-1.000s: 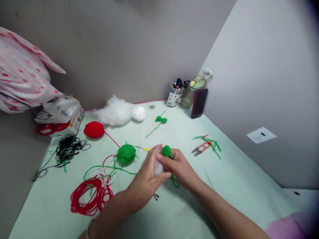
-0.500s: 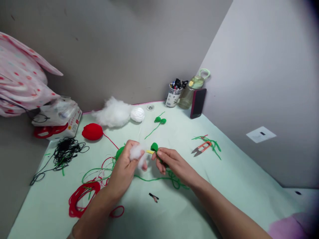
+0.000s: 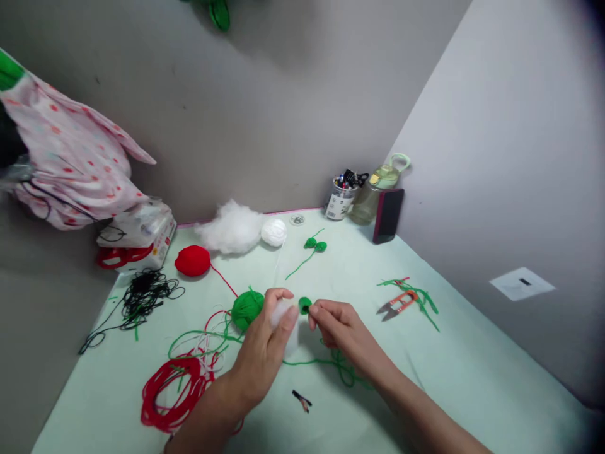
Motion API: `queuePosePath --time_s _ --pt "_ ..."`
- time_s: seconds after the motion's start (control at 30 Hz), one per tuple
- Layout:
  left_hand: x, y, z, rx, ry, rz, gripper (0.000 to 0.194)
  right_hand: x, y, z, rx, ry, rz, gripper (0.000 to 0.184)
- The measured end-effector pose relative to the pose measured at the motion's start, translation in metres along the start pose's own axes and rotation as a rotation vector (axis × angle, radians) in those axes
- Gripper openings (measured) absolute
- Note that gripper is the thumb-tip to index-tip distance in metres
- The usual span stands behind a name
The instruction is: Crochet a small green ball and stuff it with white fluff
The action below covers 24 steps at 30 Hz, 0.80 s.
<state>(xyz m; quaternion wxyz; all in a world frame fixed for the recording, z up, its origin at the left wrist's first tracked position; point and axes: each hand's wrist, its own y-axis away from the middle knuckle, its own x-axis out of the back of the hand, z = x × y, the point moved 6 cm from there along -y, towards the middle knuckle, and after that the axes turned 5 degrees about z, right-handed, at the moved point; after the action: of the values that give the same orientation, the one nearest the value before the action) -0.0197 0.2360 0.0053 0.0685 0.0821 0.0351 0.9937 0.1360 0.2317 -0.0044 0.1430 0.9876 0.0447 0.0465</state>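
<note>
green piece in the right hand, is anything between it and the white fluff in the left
The left hand itself: its thumb lies partly between the white fluff and the green piece; nothing else visible does.

From my remote station I see two bare forearms, the left forearm (image 3: pixel 215 403) and the right forearm (image 3: pixel 418 400), both uncovered right down to where the near border of my view cuts them off. Each is smooth and rounded, narrowing toward its hand. The left hand (image 3: pixel 265 337) and right hand (image 3: pixel 341 325) are bare too, with slim fingers (image 3: pixel 333 307) and rounded tips; I find the nails too small to make out. The left thumb (image 3: pixel 285 326) looks the broadest of the digits.
</note>
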Motion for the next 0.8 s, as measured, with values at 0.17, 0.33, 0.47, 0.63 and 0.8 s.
queuePosePath --time_s 0.17,0.33,0.47,0.63,0.8 --pt "0.004 0.002 0.000 -0.067 0.062 -0.007 0.023 -0.002 -0.005 0.007 -0.078 -0.161 -0.017 0.047" --pt "-0.002 -0.007 -0.009 0.060 0.198 0.027 0.024 -0.004 -0.003 0.006 -0.053 -0.136 -0.007 0.048" --pt "-0.011 -0.004 -0.010 0.041 0.185 0.097 0.016 -0.009 -0.002 0.007 -0.023 0.007 -0.026 0.051" --pt "-0.030 0.014 -0.012 -0.138 0.061 0.057 0.036 -0.013 -0.004 0.006 0.038 -0.007 -0.018 0.053" --pt "-0.045 0.017 -0.014 -0.344 -0.163 -0.135 0.067 -0.008 -0.006 0.011 -0.065 -0.191 0.016 0.049"
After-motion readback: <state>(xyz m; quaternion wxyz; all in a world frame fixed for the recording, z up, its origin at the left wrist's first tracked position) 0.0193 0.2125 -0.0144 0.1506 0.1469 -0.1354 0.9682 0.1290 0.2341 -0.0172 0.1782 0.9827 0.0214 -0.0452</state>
